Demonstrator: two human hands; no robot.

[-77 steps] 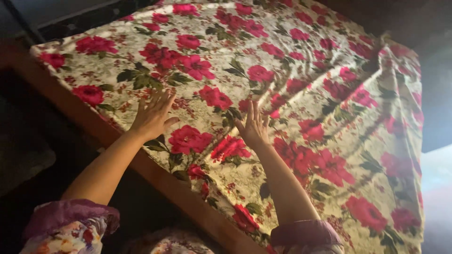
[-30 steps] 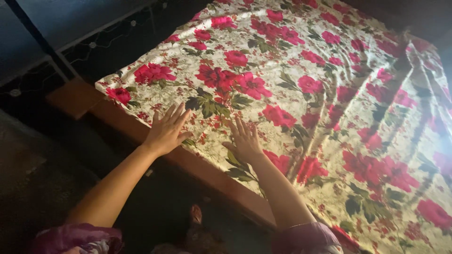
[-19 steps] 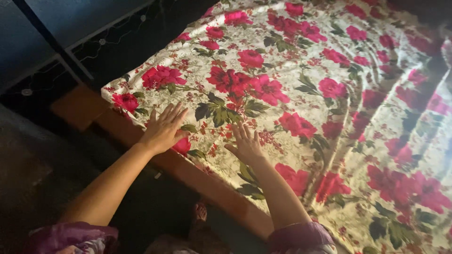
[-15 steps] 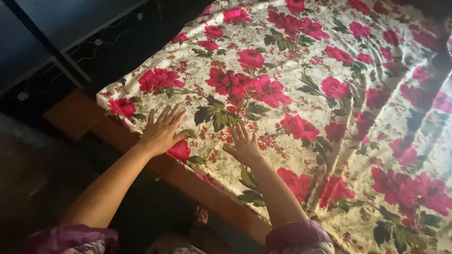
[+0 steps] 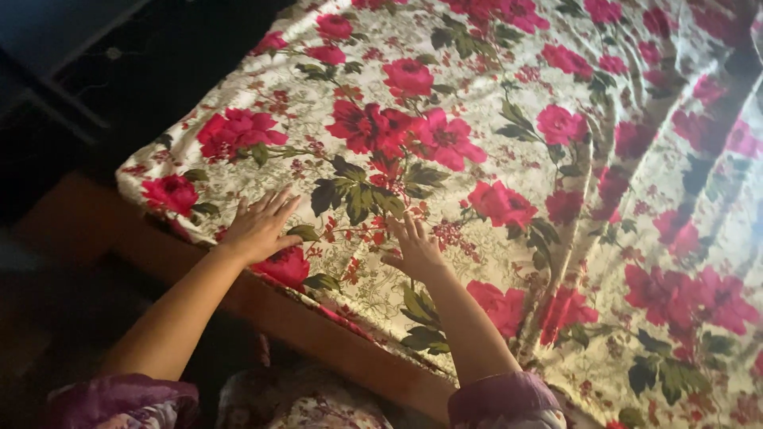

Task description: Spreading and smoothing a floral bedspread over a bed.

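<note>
Hands, left (image 5: 258, 226) and right (image 5: 415, 248), both flat, fingers spread, gripping nothing, on floral bedsheet (image 5: 477, 119).

The floral bedsheet (image 5: 493, 143) runs past the top, right and bottom picture edges; its full extent cannot be told. The mattress beneath it is fully covered. The wooden bed frame (image 5: 318, 326) shows only as one side rail, its left end lost in shadow. The floor area (image 5: 48, 318) at left is too dark to read. Both purple sleeves (image 5: 509, 397) are cut off by the bottom edge. The palms of both hands face down, hidden.
</note>
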